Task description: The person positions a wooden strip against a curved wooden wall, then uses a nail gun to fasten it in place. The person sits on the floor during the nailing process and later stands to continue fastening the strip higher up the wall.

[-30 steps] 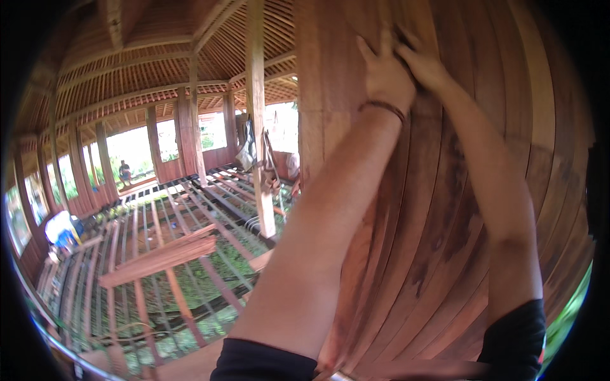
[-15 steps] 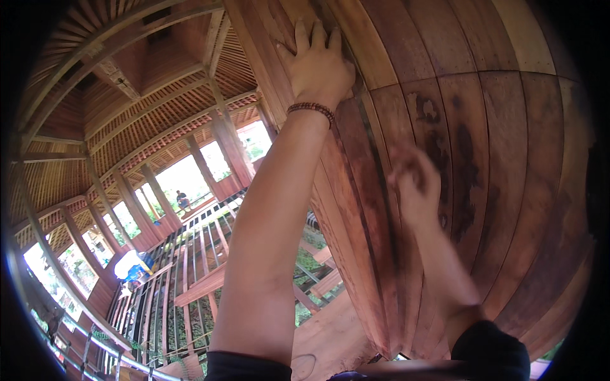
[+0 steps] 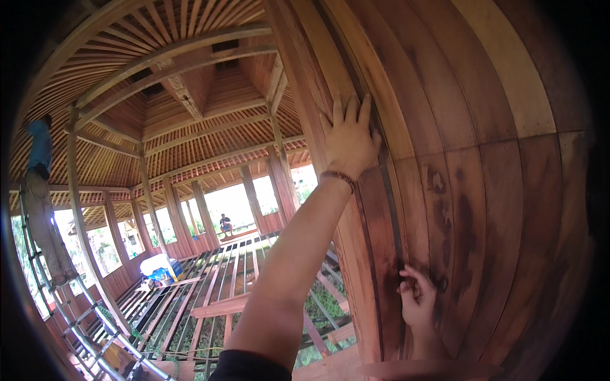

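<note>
My left hand (image 3: 351, 133), with a beaded bracelet at the wrist, lies with spread fingers on a narrow upright wooden board (image 3: 321, 63) at the near edge of a plank wall (image 3: 489, 222). A dark gap between boards runs beside that hand's fingers. Lower down, my right hand (image 3: 416, 295) is beside the same gap, its fingers loosely bent and apart, the fingertips touching or very close to the wood. I see nothing held in it. The planks have dark stains and a cross seam.
A person (image 3: 38, 184) stands high on a metal ladder (image 3: 82, 317) at the left. Another person (image 3: 225, 226) crouches in a far opening. Open floor joists (image 3: 241, 267) over greenery carry loose boards and a white-and-blue pile (image 3: 159, 270). Wooden posts (image 3: 143, 209) and a slatted roof surround them.
My right hand has left its high place near my left hand and moved down the boards. The view has tilted upward and turned left, bringing the person on the ladder into view.
</note>
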### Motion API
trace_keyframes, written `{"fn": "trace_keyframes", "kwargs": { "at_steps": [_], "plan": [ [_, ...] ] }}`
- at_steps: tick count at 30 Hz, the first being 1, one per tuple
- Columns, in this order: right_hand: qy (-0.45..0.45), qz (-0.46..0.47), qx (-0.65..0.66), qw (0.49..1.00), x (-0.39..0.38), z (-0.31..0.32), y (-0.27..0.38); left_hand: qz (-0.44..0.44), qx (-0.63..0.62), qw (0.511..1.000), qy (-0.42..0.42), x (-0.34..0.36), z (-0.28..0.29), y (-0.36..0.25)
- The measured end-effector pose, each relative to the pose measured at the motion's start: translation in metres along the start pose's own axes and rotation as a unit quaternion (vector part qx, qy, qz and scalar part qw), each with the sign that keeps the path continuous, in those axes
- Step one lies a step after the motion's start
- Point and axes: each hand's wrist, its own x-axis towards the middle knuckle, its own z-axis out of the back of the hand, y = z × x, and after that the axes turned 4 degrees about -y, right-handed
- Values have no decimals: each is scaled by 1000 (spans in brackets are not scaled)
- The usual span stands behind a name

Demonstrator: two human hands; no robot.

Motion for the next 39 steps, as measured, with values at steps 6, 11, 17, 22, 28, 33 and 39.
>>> {"fn": "trace_keyframes", "kwargs": {
  "at_steps": [6, 11, 17, 22, 28, 33, 39],
  "plan": [
    [28, -51, 79, 995, -31, -5, -17, 28, -113, 991, -65, 1, -4, 4],
    [147, -134, 59, 978, -111, -3, -38, 70, -278, 952, -110, -68, 28, 5],
    [499, -296, -126, 805, -278, 53, -103, 352, -440, 802, 198, -418, 135, -41],
    [773, -362, -227, 469, -417, 169, -167, 573, -224, 446, 650, -701, 324, -191],
    [818, -417, -213, 334, -462, 273, -215, 895, -154, 160, 387, -798, 532, -347],
    [813, -357, -178, 423, -472, 255, -234, 832, -62, 191, 518, -774, 573, -386],
    [688, -552, -245, 403, -461, 129, -234, 791, -8, 89, 606, -794, 611, -387]
  ]
}}
